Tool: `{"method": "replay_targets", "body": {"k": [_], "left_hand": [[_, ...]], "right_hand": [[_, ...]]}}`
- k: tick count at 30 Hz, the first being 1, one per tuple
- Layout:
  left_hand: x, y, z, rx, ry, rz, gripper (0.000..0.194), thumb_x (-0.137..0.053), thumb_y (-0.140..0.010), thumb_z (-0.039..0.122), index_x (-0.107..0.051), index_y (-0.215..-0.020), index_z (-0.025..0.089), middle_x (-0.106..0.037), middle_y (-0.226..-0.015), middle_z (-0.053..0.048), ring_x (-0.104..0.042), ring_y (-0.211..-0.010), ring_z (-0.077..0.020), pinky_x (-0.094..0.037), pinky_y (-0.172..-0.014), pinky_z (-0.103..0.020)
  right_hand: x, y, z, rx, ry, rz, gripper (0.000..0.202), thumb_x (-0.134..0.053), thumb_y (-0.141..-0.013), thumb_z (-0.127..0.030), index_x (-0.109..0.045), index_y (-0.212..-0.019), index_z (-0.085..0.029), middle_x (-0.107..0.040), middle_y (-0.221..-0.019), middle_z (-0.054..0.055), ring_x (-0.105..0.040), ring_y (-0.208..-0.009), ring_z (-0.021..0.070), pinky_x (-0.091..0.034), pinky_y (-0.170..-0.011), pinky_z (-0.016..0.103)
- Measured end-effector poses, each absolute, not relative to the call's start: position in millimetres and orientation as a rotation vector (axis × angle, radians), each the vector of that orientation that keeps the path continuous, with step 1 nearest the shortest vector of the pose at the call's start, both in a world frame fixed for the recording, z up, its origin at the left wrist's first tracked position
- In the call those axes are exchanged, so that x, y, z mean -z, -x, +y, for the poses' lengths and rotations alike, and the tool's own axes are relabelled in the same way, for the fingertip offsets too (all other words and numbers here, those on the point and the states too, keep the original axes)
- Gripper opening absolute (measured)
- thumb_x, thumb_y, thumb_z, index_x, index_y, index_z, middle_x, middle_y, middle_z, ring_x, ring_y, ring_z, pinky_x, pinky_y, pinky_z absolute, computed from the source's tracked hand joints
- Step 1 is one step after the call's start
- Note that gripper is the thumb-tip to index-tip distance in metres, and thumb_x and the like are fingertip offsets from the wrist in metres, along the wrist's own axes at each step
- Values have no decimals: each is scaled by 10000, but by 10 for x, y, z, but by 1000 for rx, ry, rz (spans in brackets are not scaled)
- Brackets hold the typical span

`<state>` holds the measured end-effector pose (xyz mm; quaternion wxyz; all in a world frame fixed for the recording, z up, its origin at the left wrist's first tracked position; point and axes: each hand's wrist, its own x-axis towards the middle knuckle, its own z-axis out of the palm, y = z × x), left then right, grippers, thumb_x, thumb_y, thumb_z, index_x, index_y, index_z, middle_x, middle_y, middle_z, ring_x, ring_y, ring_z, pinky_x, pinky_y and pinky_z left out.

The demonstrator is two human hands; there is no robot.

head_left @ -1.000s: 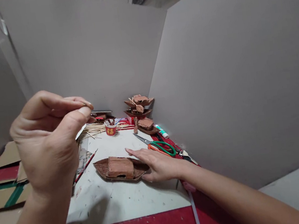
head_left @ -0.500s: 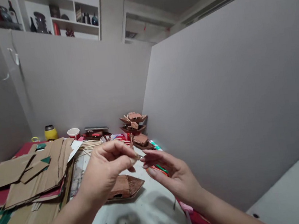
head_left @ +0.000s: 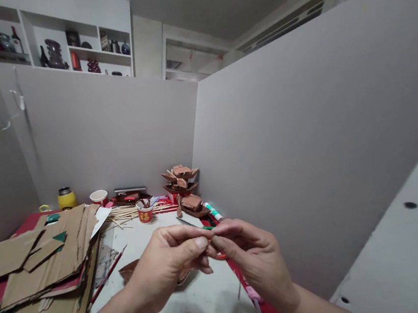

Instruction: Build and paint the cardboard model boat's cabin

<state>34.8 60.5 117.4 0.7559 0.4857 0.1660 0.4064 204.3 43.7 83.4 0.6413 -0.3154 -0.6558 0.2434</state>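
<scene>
The brown model boat (head_left: pixel 128 271) lies on the white board (head_left: pixel 137 238), mostly hidden behind the left hand (head_left: pixel 165 262), presumably set down to free both hands. I see thumb and forefinger pinched together on it and the right hand (head_left: pixel 258 255), tips meeting; what's between, I can't tell. Scissors (head_left: pixel 186 222) lie beyond, probably for easy reach.

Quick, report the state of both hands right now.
Left hand: closed, thumb and forefinger pinched; anything between them is too small to tell.
Right hand: closed, fingertips pinched up against the left's; what it holds cannot be told.
</scene>
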Motion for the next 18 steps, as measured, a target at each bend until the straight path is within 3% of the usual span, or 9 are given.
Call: {"method": "replay_targets", "body": {"k": [5, 9, 18], "left_hand": [[-1031, -443, 602, -866, -980, 339, 282, -802, -661, 299, -751, -866, 113, -688, -686, -49, -594, -536, -91, -523, -587, -259], [-955, -512, 608, -856, -942, 347, 350, -820, -609, 342, -749, -861, 110, -686, -660, -51, -600, -531, -104, -530, -571, -269], [-1001, -565, 458, -759, -897, 218, 291, -718, -763, 255, -725, -1024, 127, -708, -698, -64, -617, -509, -96, -534, -549, -241]], "right_hand": [[-777, -2079, 373, -553, 823, -1368, 86, -735, -793, -300, -695, -760, -233, -664, -650, -14, -611, -576, 117, -524, -548, 190], [-709, -2168, 351, -514, 903, -1334, 115, -749, -765, -337, -687, -778, -240, -665, -676, -1, -611, -576, 140, -530, -529, 205], [-723, -2325, 292, -82, 774, -1578, 88, -618, -854, -167, -645, -809, -237, -600, -675, 3, -558, -579, 147, -459, -535, 269]]}}
